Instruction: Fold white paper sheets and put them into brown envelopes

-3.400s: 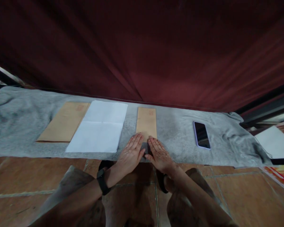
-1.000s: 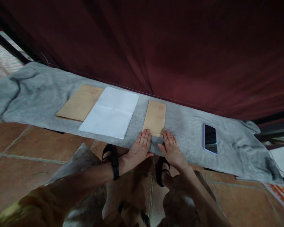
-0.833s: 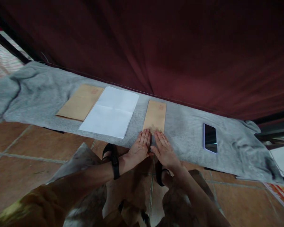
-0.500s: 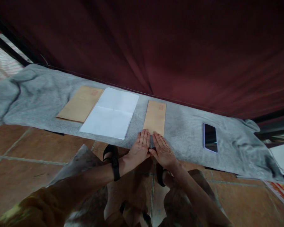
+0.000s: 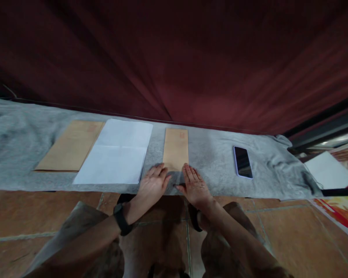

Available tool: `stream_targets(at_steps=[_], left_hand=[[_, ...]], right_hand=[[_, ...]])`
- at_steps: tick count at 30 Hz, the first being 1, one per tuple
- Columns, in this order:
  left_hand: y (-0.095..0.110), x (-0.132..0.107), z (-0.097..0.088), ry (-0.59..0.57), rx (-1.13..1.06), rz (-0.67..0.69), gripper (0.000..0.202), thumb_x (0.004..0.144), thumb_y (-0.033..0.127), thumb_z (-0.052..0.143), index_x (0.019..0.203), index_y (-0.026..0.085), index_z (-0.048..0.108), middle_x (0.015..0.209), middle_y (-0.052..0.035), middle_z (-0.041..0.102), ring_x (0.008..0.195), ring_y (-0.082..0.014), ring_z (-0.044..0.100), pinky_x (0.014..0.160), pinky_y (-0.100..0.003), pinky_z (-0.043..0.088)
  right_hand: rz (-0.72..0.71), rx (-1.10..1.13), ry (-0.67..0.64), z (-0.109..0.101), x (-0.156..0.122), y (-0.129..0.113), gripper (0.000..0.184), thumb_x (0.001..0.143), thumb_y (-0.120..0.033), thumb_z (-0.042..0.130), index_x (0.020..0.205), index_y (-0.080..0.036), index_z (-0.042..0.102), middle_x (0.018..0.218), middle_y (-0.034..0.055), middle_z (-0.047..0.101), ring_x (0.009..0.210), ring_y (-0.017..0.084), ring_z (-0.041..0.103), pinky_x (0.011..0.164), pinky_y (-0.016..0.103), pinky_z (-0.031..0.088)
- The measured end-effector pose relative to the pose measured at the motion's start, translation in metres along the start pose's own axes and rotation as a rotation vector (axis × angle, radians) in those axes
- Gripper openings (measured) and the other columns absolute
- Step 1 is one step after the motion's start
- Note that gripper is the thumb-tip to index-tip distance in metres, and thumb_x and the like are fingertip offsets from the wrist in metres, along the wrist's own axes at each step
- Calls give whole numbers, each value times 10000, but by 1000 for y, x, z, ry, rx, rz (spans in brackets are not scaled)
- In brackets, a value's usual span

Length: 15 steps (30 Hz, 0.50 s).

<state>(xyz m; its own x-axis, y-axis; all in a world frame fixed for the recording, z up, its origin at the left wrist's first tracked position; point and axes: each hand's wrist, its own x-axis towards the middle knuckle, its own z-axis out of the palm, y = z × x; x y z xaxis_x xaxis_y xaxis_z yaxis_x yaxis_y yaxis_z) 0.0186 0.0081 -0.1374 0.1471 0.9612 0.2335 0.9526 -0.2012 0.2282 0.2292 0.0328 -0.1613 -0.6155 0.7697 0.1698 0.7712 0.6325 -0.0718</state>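
One envelope (image 5: 176, 148): brown, flat on the grey cloth (image 5: 211, 152), between the paper and the phone, with a small red print (image 5: 182, 135) by its far right corner.
Left hand (image 5: 152, 183): palm down, fingers side by side, thumb standing apart and pointing inward; the fingertips rest at the envelope's near left corner.
Right hand (image 5: 196, 189): palm down, fingers close together, thumb turned in toward the left; the fingertips rest at the near right corner. Neither hand appears to pinch anything; how hard they press cannot be told.
Lie of the envelope: straight ahead of the fingers, its long axis running away from the person and its short near edge framed by the two hands. Neither hand is clearly nearer, as each has a corner.
Paper (image 5: 116, 150): white, creased across the middle, left of the envelope and apart from it.
Brown pile (image 5: 71, 146): flat, just beside the paper's left edge.
Phone (image 5: 243, 162): dark screen up, well to the right of the right hand.
Curtain (image 5: 191, 58): deep red, hanging behind the cloth.
Band (image 5: 121, 219): dark, worn on the left wrist above the floor tiles (image 5: 281, 224).
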Motion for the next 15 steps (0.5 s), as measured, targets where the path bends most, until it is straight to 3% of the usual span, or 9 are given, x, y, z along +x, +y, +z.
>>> stream_targets(at_steps=[9, 15], left_hand=[[-2, 31, 1, -50, -198, -329, 434, 925, 261, 572, 1345, 149, 559, 1098, -127, 676, 989, -265, 666, 848, -372, 530], [-13, 51, 3, -34, -764, -589, 583, 774, 259, 694, 1325, 151, 537, 735, 19, 642, 637, -174, 611, 604, -281, 449]], right_hand=[[112, 19, -27, -5, 14, -15, 708, 991, -452, 542, 1470, 62, 452, 1532, 293, 449, 1407, 377, 456, 1206, 502, 327], [144, 30, -32, -16, 23, -20, 556, 1009, -361, 502, 1435, -4, 523, 1438, 269, 552, 1290, 354, 540, 1108, 510, 423]])
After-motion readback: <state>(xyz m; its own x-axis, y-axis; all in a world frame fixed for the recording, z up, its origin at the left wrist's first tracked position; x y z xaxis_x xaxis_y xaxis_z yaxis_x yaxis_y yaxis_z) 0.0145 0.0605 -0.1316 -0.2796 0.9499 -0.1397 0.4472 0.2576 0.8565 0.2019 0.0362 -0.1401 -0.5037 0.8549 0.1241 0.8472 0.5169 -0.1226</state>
